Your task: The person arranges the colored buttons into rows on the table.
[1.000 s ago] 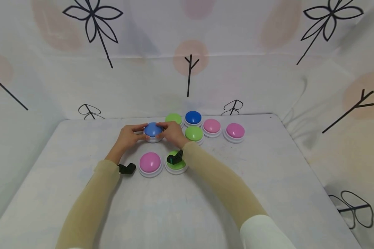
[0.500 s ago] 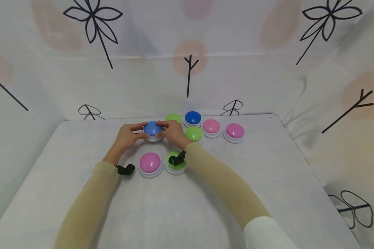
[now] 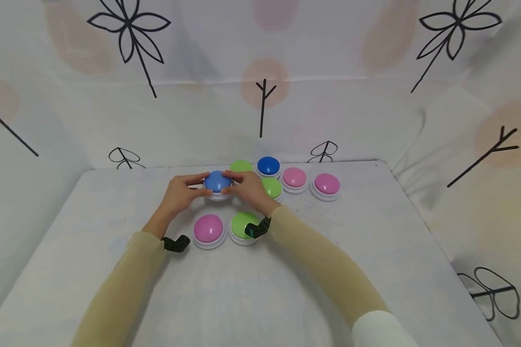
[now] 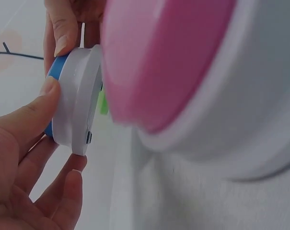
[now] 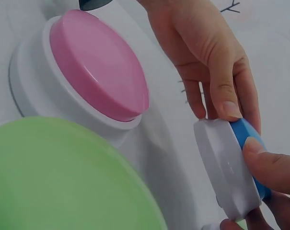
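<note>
A blue dome push button [image 3: 217, 181] with a white round base is held between both hands near the back of the table. My left hand [image 3: 178, 195] pinches its left side between thumb and fingers. From the right, my right hand [image 3: 253, 190] grips the opposite side the same way. The left wrist view shows the button's white base [image 4: 77, 100] tipped on edge in that view, part of its underside showing. Toward the front lie a pink button [image 3: 209, 229] and a green button [image 3: 241, 224], the latter partly covered by the right wrist's black camera [image 3: 258, 228].
Behind and right of my right hand stand a green button [image 3: 240, 166], a dark blue button [image 3: 268, 166], another green button [image 3: 272, 188] and two pink buttons, one nearer [image 3: 294, 178] and one farther right [image 3: 327, 184]. Patterned cloth walls [image 3: 199, 120] border the white table [image 3: 260, 299].
Both hands have shifted slightly to the right with the blue button between them. The right forearm has swung outward to the right. The other buttons have stayed in place.
</note>
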Tool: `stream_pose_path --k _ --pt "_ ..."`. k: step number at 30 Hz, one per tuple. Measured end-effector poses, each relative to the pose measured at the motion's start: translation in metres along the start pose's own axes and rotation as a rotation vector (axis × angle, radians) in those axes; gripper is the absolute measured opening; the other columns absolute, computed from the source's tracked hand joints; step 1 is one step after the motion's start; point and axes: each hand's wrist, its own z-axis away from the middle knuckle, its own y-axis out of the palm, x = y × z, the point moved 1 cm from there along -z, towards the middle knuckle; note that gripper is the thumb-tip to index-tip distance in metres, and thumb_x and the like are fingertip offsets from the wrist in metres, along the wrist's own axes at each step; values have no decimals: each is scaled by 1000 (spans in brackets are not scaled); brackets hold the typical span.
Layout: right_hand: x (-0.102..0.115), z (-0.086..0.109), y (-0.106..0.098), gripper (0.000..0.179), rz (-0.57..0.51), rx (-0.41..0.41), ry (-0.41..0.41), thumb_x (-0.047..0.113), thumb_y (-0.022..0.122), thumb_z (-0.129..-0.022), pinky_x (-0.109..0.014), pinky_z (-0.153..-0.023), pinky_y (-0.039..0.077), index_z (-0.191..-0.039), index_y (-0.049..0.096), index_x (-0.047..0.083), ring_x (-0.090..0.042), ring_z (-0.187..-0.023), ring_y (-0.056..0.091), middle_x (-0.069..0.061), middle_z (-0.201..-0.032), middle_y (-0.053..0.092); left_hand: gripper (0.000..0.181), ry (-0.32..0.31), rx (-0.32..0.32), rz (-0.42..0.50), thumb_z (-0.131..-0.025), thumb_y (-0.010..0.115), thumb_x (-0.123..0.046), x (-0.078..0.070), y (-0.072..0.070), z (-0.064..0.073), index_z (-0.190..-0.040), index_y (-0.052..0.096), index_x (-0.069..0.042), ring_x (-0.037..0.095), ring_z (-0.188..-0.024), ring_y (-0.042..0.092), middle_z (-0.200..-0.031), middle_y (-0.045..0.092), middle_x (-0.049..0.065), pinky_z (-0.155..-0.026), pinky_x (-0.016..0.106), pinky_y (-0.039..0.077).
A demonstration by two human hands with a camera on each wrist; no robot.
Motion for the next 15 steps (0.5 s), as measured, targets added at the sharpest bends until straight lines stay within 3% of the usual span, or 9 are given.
stream_pose_path --k 6,15 --pt "-1 13 -8 48 -1 4 -2 23 81 -85 -38 -109 41 -131 68 26 -22 -138 43 6 -141 57 57 -2 -14 16 -83 83 -25 -11 8 9 -136 64 -18 31 -126 56 -138 60 9 -96 42 51" --pt "-6 33 -25 47 47 -30 -25 24 80 -86 -38 -108 42 -132 67 24 -24 -138 44 6 -142 57 56 23 -34 41 -83 83 -25 -24 31 16 -135 64 -21 25 -125 56 -136 62 5 -97 39 51"
